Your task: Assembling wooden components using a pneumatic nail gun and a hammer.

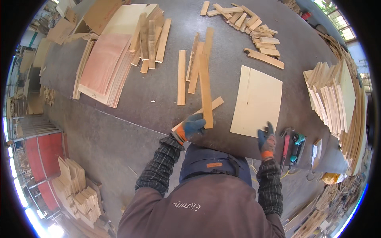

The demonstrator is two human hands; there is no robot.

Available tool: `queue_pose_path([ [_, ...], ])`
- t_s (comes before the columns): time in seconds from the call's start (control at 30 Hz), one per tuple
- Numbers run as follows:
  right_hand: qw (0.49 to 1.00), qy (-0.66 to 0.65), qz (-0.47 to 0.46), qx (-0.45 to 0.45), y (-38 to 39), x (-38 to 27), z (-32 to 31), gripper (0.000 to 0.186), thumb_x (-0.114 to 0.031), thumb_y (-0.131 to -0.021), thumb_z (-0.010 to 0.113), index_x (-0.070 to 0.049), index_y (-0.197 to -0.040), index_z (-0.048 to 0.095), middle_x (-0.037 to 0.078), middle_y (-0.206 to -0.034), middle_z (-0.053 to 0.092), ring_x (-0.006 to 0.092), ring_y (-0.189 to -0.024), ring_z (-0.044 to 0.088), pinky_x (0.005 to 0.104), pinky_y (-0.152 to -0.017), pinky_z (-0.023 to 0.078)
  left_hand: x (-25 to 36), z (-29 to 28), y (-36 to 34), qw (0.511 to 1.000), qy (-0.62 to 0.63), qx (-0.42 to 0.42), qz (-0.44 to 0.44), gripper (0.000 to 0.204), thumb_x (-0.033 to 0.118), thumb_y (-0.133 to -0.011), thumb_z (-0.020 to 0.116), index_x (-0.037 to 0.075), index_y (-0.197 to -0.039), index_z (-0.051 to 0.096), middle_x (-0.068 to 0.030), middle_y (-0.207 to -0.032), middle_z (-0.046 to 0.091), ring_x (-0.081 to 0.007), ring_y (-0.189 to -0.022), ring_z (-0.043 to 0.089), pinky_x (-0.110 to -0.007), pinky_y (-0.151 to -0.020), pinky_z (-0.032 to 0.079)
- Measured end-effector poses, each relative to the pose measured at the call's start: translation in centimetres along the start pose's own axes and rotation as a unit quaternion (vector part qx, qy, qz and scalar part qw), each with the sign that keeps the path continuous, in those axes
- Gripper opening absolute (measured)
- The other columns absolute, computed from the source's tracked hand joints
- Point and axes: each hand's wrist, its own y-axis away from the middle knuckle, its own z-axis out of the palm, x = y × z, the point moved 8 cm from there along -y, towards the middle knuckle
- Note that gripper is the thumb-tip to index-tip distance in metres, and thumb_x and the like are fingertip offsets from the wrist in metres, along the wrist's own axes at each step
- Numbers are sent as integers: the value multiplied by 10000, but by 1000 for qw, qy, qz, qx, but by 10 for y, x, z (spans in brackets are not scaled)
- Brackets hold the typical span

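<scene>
Left of a pale panel (257, 101), a wooden strip (205, 89) pointed lengthwise forward, slightly left; the left hand (192, 125), partly hidden, gripped its near end. The right hand (267, 139), fingers parted, obscured the panel's near-right corner, contact unclear.

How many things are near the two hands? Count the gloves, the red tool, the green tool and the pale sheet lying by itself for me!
Gloves: 2, one on the left hand and one on the right hand
Red tool: 1
Green tool: 1
Pale sheet: 1
Total: 5
</scene>
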Motion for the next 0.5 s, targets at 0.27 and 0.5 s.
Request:
queue_pose_path([
  [0.27, 958, 12, -192, -211, 76, -138, 85, 920, -337, -858, 857, 11, -1591, 422, 192, -1432, 603, 311, -1256, 633, 407, -1028, 545, -47, 85, -19, 997, -52, 20, -60, 404, 278, -1014, 623, 24, -1321, 690, -76, -1151, 715, -152, -945, 687, -334, -803, 584],
  [0.5, 969, -26, -88, -228, 80, -117, 82, 839, -313, -838, 815, 1, -1545, 492, 271, -1438, 609, 404, -1367, 580, 474, -1158, 459, -42, 99, -6, 978, -174, -77, 83, 328, 223, -1008, 678, 34, -1273, 715, -87, -1141, 730, -180, -1004, 700, -358, -794, 588],
])
